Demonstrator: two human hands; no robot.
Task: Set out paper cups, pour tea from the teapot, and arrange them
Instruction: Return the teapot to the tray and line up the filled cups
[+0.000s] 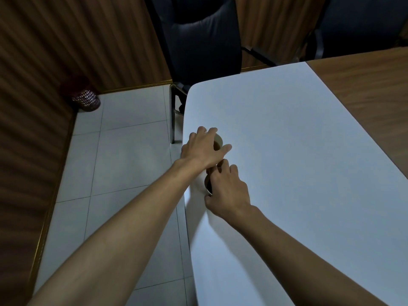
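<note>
While the left hand grips the far cup, the right hand seemingly holds the near cup.

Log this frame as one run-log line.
left hand: holds far paper cup | right hand: holds near paper cup | both cups: dark tea, near left edge of white table | teapot: not in view

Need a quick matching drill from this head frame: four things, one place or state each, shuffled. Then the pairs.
Things
1. left hand
2. right hand
3. office chair
4. patterned bin

Place or state
A. in the floor corner by the wood wall
B. grips the near cup
C. grips the far cup
D. at the far end of the white table

Pairs: 1-C, 2-B, 3-D, 4-A
</note>
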